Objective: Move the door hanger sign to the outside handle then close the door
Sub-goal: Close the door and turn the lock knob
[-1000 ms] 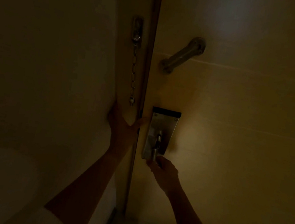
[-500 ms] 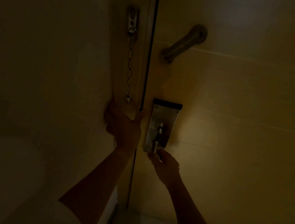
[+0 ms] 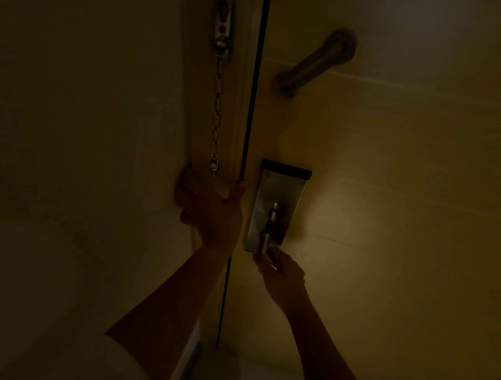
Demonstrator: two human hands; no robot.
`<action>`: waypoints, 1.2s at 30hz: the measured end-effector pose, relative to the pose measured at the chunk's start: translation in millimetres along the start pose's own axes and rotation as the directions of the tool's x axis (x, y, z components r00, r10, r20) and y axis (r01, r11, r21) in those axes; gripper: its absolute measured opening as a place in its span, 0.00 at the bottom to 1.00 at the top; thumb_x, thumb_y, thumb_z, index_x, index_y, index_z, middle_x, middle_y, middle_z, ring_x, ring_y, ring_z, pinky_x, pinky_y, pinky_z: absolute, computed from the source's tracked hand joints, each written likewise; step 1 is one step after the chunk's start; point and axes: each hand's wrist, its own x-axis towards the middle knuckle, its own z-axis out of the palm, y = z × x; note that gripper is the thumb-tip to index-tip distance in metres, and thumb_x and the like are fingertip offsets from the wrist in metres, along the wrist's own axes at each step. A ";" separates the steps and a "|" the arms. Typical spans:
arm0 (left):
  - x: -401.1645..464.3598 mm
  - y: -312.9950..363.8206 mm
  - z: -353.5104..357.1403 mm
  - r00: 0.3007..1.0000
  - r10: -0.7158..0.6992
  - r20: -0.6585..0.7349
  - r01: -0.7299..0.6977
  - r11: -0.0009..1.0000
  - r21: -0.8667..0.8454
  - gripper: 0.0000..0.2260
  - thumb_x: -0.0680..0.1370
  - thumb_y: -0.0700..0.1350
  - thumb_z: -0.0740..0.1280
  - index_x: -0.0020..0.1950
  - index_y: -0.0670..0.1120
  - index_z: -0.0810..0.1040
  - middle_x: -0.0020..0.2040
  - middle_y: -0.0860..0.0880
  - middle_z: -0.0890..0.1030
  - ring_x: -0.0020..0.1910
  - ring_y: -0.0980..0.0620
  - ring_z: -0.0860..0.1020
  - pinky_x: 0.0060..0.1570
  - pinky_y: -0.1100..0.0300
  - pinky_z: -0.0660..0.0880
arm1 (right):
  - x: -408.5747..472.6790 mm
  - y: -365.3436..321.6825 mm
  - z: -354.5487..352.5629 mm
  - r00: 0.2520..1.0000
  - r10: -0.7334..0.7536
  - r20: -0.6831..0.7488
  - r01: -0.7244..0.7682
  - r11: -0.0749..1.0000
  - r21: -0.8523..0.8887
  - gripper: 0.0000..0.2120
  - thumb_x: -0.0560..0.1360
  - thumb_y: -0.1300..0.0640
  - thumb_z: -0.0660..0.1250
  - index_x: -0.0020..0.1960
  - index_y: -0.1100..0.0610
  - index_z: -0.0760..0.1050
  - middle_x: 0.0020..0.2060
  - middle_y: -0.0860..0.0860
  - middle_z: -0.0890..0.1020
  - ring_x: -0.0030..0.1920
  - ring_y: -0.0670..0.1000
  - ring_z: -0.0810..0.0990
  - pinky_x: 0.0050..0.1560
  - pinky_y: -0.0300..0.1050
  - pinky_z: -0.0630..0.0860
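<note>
Dimly, two hands: left hand point(image 3: 211, 207), right hand point(image 3: 284, 275), one door point(image 3: 400, 211).

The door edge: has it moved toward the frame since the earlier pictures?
Yes. The door has swung toward the frame; the dark gap between them is now a thin line, while the security chain on the frame gives the fixed reference.

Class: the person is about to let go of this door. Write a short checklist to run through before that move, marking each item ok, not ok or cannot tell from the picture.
1. Door shut against the frame: cannot tell; a thin dark seam shows.
2. Right hand on the inside handle: ok.
3. Left hand off the seam: not ok; its thumb lies at the door edge.
4. Security chain hanging free on the frame: ok.
5. Sign on the outside handle: cannot tell, out of sight.
</note>
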 end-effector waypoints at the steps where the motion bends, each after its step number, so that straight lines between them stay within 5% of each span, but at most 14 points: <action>1: 0.1 0.1 -0.3 1.000 -0.003 -0.002 0.003 1.000 0.007 0.52 0.65 0.71 0.64 0.78 0.40 0.53 0.73 0.41 0.63 0.71 0.43 0.62 0.60 0.43 0.68 | 0.2 1.3 0.1 1.000 0.004 0.005 -0.004 1.000 -0.015 0.11 0.77 0.42 0.60 0.43 0.47 0.75 0.39 0.48 0.81 0.42 0.48 0.79 0.56 0.53 0.72; 5: -0.5 0.8 -2.1 1.000 -0.021 -0.015 0.020 0.999 -0.040 0.52 0.64 0.69 0.68 0.76 0.39 0.55 0.71 0.39 0.65 0.70 0.42 0.63 0.59 0.42 0.69 | 3.3 2.9 -2.7 0.998 0.022 0.056 -0.019 0.998 -0.066 0.13 0.78 0.39 0.58 0.49 0.46 0.75 0.46 0.50 0.81 0.47 0.51 0.79 0.58 0.55 0.73; 10: 1.2 -2.1 -1.5 1.000 -0.018 -0.005 0.017 0.999 -0.039 0.52 0.66 0.70 0.67 0.78 0.40 0.53 0.72 0.41 0.63 0.70 0.43 0.62 0.60 0.41 0.68 | 9.5 -2.7 -8.6 0.986 -0.083 0.142 0.135 0.901 -0.413 0.11 0.82 0.47 0.53 0.52 0.47 0.73 0.45 0.49 0.77 0.49 0.54 0.78 0.58 0.54 0.65; 15: 1.6 -2.0 -0.5 0.999 -0.018 -0.027 0.016 0.998 -0.062 0.51 0.65 0.70 0.68 0.77 0.39 0.56 0.71 0.40 0.65 0.68 0.43 0.64 0.59 0.41 0.69 | 13.5 -13.2 -11.6 0.984 -0.075 0.164 0.158 0.798 -0.582 0.14 0.82 0.50 0.51 0.60 0.45 0.74 0.50 0.52 0.78 0.51 0.57 0.78 0.58 0.60 0.63; 20: -1.9 0.5 -3.2 0.999 -0.015 -0.032 0.012 0.995 -0.095 0.51 0.65 0.69 0.69 0.76 0.39 0.56 0.71 0.39 0.66 0.69 0.41 0.64 0.59 0.40 0.68 | 14.0 -16.9 -13.0 0.991 -0.041 0.125 0.105 0.818 -0.565 0.13 0.80 0.46 0.55 0.56 0.49 0.74 0.47 0.51 0.81 0.48 0.54 0.79 0.58 0.58 0.63; 27: -15.9 -4.2 -10.8 0.992 0.061 0.112 -0.058 0.998 -0.032 0.49 0.72 0.64 0.68 0.79 0.43 0.44 0.77 0.39 0.56 0.74 0.39 0.59 0.67 0.39 0.61 | 12.1 -21.5 -16.4 0.996 -0.007 0.085 0.056 0.799 -0.599 0.18 0.79 0.41 0.54 0.54 0.53 0.74 0.45 0.51 0.81 0.48 0.54 0.80 0.58 0.56 0.65; 36: -26.5 -17.1 -45.4 0.937 0.178 0.302 -0.218 0.970 0.107 0.40 0.77 0.58 0.62 0.79 0.43 0.44 0.79 0.41 0.51 0.78 0.42 0.49 0.72 0.40 0.50 | -9.0 -29.6 -21.1 0.996 -0.044 -0.079 -0.008 0.826 -0.564 0.24 0.76 0.36 0.58 0.61 0.51 0.76 0.58 0.52 0.79 0.61 0.56 0.74 0.67 0.62 0.60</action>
